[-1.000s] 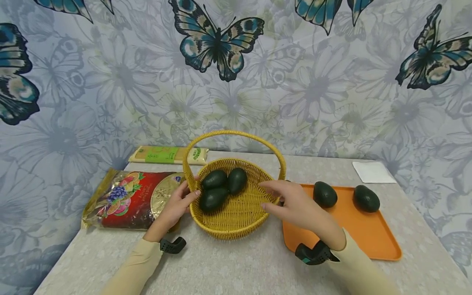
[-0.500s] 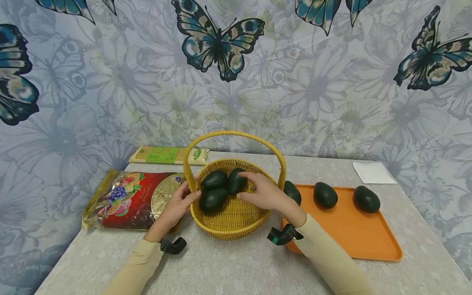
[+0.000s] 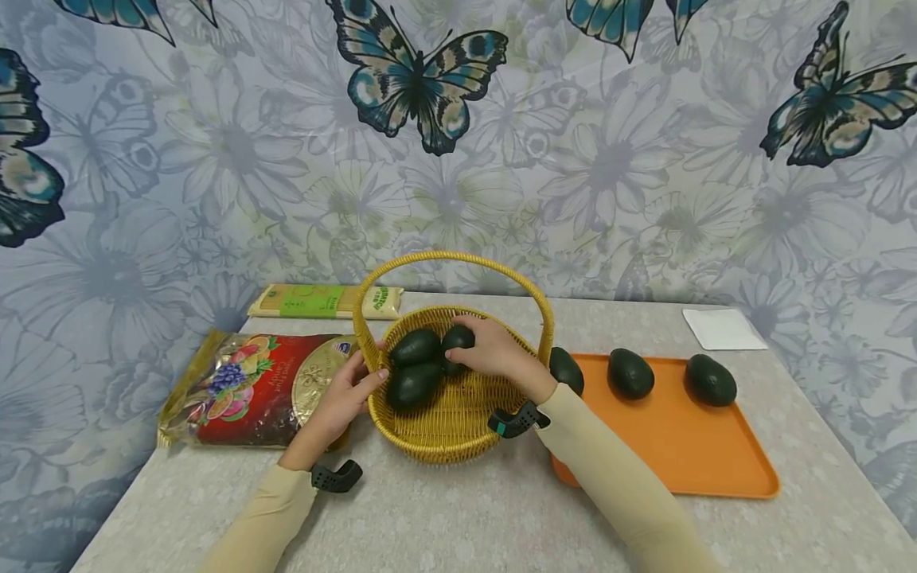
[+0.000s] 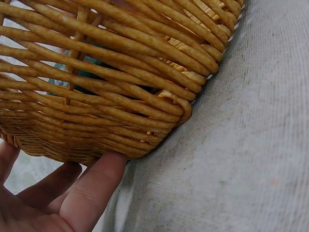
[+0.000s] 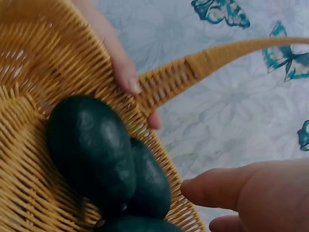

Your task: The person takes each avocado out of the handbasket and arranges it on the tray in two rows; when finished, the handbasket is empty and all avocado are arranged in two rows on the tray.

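On the bench point(image 3: 444, 517): basket point(image 3: 447, 430), with three avocados point(image 3: 414, 387) inside. Left of the basket, a bag point(image 3: 261, 390); behind it to the left, a packet point(image 3: 315, 302). Right of it, a tray point(image 3: 688, 458) under two avocados point(image 3: 631, 374), another avocado point(image 3: 567, 371) nearest the basket; well to its right, paper point(image 3: 725, 329).

Basket point(image 3: 447, 434) woven, ribbed, slightly glossy; avocados point(image 3: 414, 387) smooth, faintly shiny; tray point(image 3: 688, 450) matt plastic; bag point(image 3: 272, 390) glossy film.

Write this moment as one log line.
left hand: grips basket beside handle | right hand: at avocado, grip unclear | basket: three avocados | orange tray: more avocados
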### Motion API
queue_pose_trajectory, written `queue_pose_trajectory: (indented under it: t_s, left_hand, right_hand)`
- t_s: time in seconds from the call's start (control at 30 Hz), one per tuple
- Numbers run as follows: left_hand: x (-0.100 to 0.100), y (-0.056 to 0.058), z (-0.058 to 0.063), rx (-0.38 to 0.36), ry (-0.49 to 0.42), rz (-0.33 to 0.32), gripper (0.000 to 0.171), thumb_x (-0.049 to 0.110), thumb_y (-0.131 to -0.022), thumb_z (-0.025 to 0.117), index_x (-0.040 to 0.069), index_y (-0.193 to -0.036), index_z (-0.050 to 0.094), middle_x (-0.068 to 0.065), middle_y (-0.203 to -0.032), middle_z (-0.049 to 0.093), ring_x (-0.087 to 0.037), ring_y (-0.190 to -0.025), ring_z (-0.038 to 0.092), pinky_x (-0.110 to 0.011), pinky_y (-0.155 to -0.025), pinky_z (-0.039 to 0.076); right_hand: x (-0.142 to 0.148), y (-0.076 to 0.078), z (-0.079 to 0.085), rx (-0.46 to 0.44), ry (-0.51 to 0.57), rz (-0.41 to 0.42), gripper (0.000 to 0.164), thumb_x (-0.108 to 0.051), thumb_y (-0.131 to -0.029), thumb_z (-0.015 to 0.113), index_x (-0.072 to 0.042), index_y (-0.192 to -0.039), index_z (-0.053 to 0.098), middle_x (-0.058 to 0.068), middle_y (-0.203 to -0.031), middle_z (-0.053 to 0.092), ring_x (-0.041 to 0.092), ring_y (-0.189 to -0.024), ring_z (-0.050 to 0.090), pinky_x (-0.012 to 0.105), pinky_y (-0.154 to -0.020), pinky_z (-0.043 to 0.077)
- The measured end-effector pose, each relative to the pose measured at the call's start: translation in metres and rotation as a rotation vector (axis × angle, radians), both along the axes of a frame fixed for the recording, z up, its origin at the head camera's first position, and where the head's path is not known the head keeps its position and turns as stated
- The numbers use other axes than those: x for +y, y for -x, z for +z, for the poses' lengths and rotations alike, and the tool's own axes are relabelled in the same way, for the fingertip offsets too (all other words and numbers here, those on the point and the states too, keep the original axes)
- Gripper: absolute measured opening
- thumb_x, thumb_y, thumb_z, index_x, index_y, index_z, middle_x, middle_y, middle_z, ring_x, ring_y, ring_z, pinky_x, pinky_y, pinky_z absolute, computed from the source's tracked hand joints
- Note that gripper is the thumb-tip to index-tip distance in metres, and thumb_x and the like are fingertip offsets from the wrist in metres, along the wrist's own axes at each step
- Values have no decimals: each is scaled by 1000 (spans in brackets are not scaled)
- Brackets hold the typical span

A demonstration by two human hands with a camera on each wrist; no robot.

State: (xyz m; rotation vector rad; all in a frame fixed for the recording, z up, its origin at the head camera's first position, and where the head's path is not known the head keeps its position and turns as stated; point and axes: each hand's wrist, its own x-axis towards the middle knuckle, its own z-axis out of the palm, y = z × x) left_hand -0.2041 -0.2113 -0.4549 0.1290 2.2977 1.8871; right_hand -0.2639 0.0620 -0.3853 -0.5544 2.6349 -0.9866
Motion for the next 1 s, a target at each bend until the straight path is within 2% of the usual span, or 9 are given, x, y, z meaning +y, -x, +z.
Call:
queue_pose_trajectory:
  t_s: [0.2, 0.37, 0.5, 0.7, 1.0]
  left_hand:
    - [-1, 2, -1, 9, 7, -5, 58, 30, -107, 54, 21, -160, 32, -27, -154, 44, -38, -127, 58, -37, -80, 62]
    - [-1, 3, -2, 6, 14, -8, 60, 32, -106, 56, 21, -160, 32, -25, -155, 43, -38, -129, 56, -37, -82, 62]
    - [-2, 3, -2, 4, 11, -9, 59, 31, -106, 55, 21, -160, 32, -25, -155, 43, -39, -130, 55, -37, -82, 62]
    - [-3, 5, -3, 9, 5, -9, 59, 30, -107, 55, 20, -160, 32, -26, -155, 42, -39, -129, 56, -37, -81, 62]
    - [-5, 7, -4, 13, -3, -15, 58, 28, -107, 54, 19, -160, 32, -26, -156, 41, -43, -131, 53, -37, -82, 62]
  right_hand:
    - [-4, 8, -11, -65, -15, 3, 63, -31, -98, 67, -15, -155, 44, 16, -161, 41, 39, -145, 42, 56, -112, 43]
    - [-5, 10, -16, -88, -1, -9, 52, -29, -97, 69, -18, -145, 53, 15, -148, 54, 36, -127, 57, 50, -96, 52]
    - [-5, 11, -17, -92, 13, -3, 42, -25, -96, 71, -18, -136, 57, 14, -140, 59, 33, -117, 61, 44, -87, 53]
    - [-7, 12, -18, -97, 43, 6, 38, -15, -96, 71, -17, -132, 58, 15, -136, 59, 32, -110, 62, 41, -83, 53]
    - [-9, 13, -17, -131, 50, 6, 42, -10, -96, 70, -19, -136, 62, 14, -144, 55, 32, -114, 62, 40, -83, 55]
